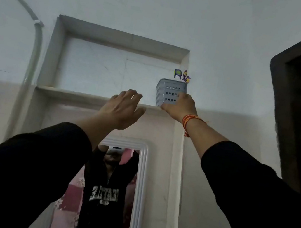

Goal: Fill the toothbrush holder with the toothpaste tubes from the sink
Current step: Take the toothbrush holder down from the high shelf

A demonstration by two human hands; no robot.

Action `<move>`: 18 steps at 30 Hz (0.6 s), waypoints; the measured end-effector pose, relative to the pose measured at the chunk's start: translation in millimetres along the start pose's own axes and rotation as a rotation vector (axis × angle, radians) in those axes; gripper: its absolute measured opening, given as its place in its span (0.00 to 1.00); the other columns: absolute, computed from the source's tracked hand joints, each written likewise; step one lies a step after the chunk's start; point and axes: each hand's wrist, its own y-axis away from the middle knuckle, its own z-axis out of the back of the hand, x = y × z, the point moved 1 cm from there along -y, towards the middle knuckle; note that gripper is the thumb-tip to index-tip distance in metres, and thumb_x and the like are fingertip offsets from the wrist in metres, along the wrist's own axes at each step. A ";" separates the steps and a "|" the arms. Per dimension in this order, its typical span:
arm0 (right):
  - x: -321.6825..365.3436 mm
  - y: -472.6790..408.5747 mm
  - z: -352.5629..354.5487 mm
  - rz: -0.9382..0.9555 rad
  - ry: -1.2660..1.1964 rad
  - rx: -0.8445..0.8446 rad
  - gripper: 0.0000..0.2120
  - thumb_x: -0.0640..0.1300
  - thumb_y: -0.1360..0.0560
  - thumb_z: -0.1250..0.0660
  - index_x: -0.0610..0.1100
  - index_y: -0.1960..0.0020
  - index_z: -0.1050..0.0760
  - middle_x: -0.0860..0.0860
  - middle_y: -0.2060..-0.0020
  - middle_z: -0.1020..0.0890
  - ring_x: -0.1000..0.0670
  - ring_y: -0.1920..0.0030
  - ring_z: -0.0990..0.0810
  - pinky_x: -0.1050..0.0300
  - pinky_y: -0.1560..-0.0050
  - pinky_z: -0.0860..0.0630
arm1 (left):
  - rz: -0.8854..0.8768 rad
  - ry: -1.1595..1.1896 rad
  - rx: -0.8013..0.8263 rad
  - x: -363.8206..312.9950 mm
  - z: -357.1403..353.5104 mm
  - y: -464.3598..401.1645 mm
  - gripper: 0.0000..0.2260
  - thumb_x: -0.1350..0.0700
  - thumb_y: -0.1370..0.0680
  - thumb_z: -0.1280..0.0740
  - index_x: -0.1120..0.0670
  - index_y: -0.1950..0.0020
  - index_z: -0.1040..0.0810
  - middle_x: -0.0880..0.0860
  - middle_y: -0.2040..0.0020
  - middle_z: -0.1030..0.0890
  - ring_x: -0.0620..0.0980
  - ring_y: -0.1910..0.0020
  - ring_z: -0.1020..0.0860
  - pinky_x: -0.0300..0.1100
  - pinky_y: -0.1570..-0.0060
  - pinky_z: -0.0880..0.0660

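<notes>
The grey perforated toothbrush holder (170, 93) is standing upright at the right end of the wall niche's ledge (75, 93), with the ends of the toothpaste tubes (182, 74) sticking up above its rim. The right hand (180, 106) is gripping the holder's lower right corner, fingers closed around it; a red thread band (190, 119) is circling that wrist. The left hand (124, 108) is hovering at the ledge's front edge, fingers loosely spread and holding nothing. A white-framed mirror (140, 180) is hanging below.
</notes>
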 end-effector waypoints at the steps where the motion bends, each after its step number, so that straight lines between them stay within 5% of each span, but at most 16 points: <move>1: -3.9 -10.1 -3.9 0.004 0.007 -0.010 0.42 0.61 0.36 0.24 0.43 0.28 0.30 0.43 0.36 0.23 0.42 0.37 0.20 0.46 0.36 0.20 | 0.012 0.012 0.041 0.6 -10.8 -11.2 0.27 0.41 0.16 0.46 0.54 0.21 0.37 0.56 0.21 0.35 0.59 0.25 0.33 0.55 0.29 0.33; 10: -21.3 -86.6 -48.0 -0.115 0.024 -0.036 0.59 0.65 0.37 0.21 0.40 0.20 0.48 0.41 0.31 0.33 0.40 0.34 0.24 0.45 0.33 0.23 | 0.036 0.004 0.187 14.5 -89.5 -67.6 0.31 0.38 0.16 0.48 0.52 0.18 0.42 0.53 0.18 0.40 0.56 0.20 0.41 0.53 0.22 0.44; 18: -4.6 -93.6 -63.4 -0.249 0.029 -0.179 0.62 0.66 0.42 0.19 0.38 0.21 0.45 0.40 0.31 0.29 0.40 0.35 0.23 0.47 0.39 0.21 | -0.022 0.077 0.216 36.8 -109.0 -71.4 0.33 0.35 0.17 0.50 0.48 0.16 0.51 0.50 0.15 0.50 0.50 0.16 0.56 0.52 0.19 0.58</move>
